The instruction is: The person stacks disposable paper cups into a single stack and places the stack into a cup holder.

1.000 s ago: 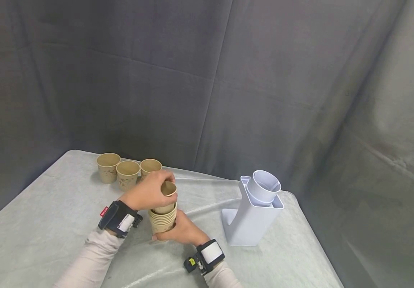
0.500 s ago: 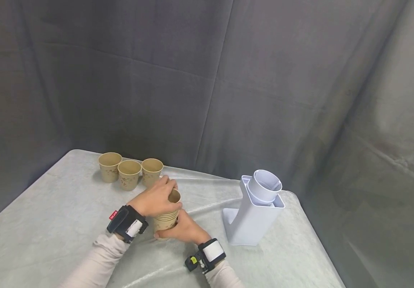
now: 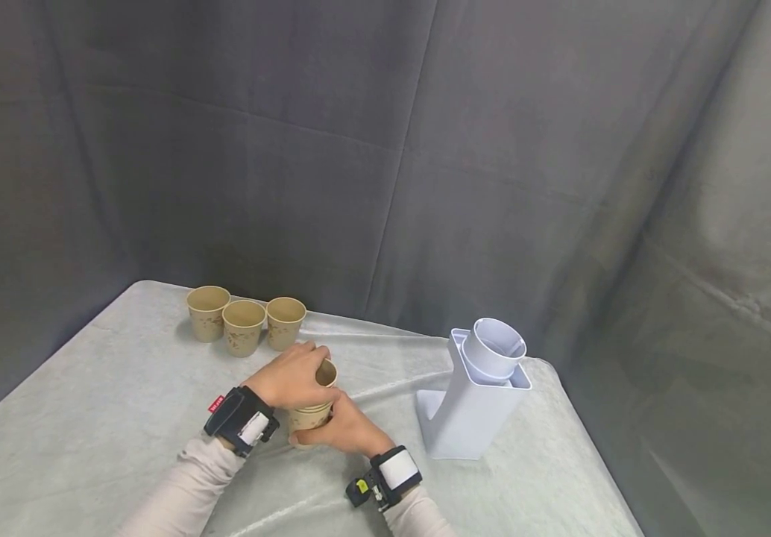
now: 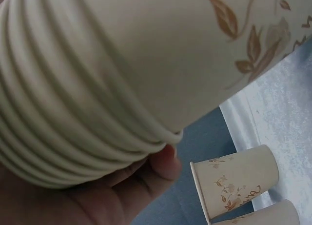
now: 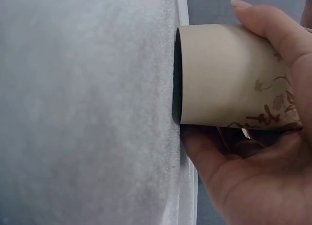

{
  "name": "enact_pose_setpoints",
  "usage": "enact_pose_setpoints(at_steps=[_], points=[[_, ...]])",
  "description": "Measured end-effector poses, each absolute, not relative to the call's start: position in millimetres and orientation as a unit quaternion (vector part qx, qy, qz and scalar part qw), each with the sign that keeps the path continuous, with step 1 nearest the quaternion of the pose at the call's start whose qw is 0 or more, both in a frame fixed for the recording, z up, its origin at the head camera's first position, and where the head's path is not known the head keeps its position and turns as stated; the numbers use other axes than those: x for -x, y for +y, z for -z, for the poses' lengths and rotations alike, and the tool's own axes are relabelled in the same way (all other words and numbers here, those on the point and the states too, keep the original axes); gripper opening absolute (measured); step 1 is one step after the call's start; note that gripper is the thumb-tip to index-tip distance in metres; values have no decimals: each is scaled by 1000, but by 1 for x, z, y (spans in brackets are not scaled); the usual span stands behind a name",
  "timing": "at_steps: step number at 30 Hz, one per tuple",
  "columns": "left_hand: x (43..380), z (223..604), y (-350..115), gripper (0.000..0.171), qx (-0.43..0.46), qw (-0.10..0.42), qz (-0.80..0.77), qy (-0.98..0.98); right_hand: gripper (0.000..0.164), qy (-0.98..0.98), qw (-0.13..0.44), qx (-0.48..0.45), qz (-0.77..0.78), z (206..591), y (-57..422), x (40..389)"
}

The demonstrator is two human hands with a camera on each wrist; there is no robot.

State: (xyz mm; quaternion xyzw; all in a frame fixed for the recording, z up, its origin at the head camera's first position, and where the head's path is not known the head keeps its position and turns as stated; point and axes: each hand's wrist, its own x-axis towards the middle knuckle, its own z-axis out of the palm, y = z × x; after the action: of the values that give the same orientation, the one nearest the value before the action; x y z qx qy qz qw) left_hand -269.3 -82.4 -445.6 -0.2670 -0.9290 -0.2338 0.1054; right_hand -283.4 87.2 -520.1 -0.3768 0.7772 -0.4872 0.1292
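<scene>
In the head view a stack of nested tan paper cups [image 3: 309,419] stands upright near the middle of the table. My left hand [image 3: 294,377] grips the stack from above, fingers and thumb around its upper rims. Lower down, my right hand [image 3: 348,426] holds the stack's body from the right side. Several rims sit close together in the left wrist view, above a cup wall with a brown leaf print [image 4: 256,49]. Seen from the right wrist, the bottom cup [image 5: 224,73] has its base right at the table surface, between thumb and fingers.
Three single paper cups, a left one [image 3: 207,321], a middle one [image 3: 243,337] and a right one [image 3: 285,328], stand behind my left hand. A white holder [image 3: 469,418] with a round tube [image 3: 493,349] on top stands to the right. Grey curtains [image 3: 385,186] enclose the table.
My left hand has moved down and slightly right, lowering the upper cup into the stack, which now looks shorter. My right hand stays around the lower part.
</scene>
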Motion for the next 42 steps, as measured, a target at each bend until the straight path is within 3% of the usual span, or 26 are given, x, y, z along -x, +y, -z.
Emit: enact_pose_setpoints(at_steps=[4,15,22,31,36,42], points=[[270,444,-82,42,270,103,237,-927,52,775,128,379,490,520,88,285],[277,440,-87,24,317,86,330,-885,56,776,138,377,486,519,91,282],[287,435,-107,11,282,159,375,-869,59,780,129,378,482,519,90,282],[306,433,-180,53,186,239,431,-850,60,779,119,375,487,517,95,282],[310,438,-215,64,127,215,417,-874,58,779,119,366,496,519,96,278],[320,439,-247,85,98,137,331,-928,58,771,124,375,500,521,94,275]])
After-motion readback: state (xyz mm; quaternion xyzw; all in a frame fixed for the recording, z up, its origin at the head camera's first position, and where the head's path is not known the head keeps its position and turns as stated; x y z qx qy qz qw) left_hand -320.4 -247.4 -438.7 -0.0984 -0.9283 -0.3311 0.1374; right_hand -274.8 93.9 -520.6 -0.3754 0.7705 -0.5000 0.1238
